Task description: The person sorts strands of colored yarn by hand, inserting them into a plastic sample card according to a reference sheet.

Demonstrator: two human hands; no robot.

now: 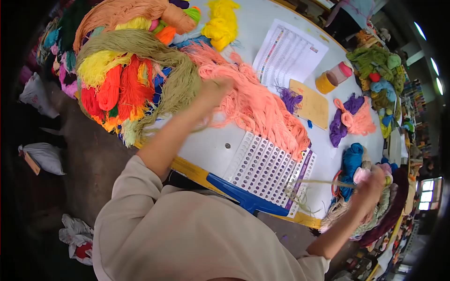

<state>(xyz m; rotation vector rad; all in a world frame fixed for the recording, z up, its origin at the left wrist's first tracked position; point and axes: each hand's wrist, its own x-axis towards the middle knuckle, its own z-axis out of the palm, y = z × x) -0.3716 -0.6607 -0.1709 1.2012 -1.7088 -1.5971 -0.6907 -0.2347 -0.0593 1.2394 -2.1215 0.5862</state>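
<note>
My left hand (215, 93), blurred, is over the edge of the olive-green yarn (183, 56) and beside the long salmon-pink yarn (253, 98). Its fingers are smeared by motion. At the right, my right hand (370, 189) is beside the blue yarn (351, 164) and a small pink bundle (362, 175). A thin pale green strand (323, 181) runs leftward from near this hand, over the white perforated cards (262, 164). What the right fingers hold is too blurred to tell. The salmon yarn's lower end lies on the cards.
Red yarn (133, 89) and other colours are heaped at the left. A printed sheet (286, 54), a brown card (311, 105), a jar with a pink lid (340, 73) and purple yarn (336, 129) lie farther back. White bags (44, 157) sit on the floor.
</note>
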